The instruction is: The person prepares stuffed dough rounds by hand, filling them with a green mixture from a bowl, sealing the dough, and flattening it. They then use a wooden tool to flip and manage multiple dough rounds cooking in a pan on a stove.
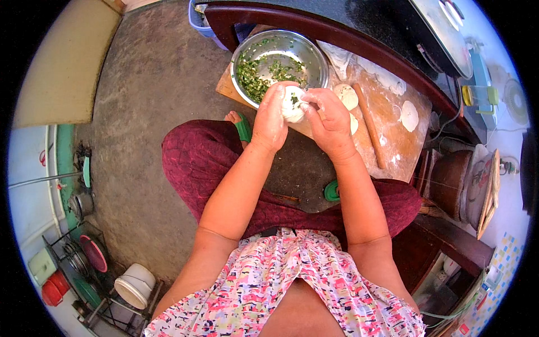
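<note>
My left hand (272, 113) cups a white dough wrapper (291, 110) with chopped green filling showing at its partly gathered opening. The fingertips of my right hand (330, 118) pinch the edge of that same dough. Just beyond my hands, a steel bowl (323, 69) holds more chopped green filling (251, 76). To the right, on a floured wooden board (396, 145), lie a round piece of dough (346, 96) with green specks and a wooden rolling pin (369, 126). A flat dough round (409, 116) rests farther right, and loose white dough (385, 80) lies along the board's far edge.
A dark countertop with a red-brown edge (294, 21) overhangs the board's far side. A blue bin (205, 30) stands left of it. My knees are below the board. A white bucket (135, 286) and a metal rack (90, 303) stand at the lower left.
</note>
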A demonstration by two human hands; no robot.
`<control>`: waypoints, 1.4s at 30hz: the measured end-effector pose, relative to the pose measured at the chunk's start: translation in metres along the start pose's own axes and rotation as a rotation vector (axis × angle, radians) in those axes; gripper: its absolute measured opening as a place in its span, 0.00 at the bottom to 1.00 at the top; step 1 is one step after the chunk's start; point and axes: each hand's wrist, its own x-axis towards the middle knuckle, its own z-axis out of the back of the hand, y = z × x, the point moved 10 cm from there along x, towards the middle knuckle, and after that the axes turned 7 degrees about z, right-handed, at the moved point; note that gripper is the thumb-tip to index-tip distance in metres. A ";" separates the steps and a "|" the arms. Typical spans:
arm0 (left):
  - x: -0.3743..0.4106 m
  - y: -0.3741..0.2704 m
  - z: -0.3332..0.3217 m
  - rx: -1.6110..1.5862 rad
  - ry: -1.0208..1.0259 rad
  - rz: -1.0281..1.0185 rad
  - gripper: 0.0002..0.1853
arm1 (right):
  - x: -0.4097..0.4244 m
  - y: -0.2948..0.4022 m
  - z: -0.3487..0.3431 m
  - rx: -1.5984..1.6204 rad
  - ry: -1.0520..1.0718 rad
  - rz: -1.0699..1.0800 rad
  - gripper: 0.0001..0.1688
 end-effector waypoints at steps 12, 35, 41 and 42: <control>-0.004 -0.007 -0.020 -0.006 0.058 0.033 0.22 | -0.001 -0.010 0.017 0.046 -0.007 -0.238 0.09; -0.010 0.030 -0.017 0.027 0.087 0.174 0.13 | -0.008 -0.002 0.012 -0.084 0.134 -0.061 0.17; -0.025 0.039 -0.043 -0.010 0.341 0.298 0.17 | -0.035 -0.051 -0.001 0.433 0.169 -0.580 0.37; -0.027 0.041 -0.046 0.058 0.355 0.295 0.18 | -0.043 -0.058 -0.003 0.566 0.178 -0.691 0.39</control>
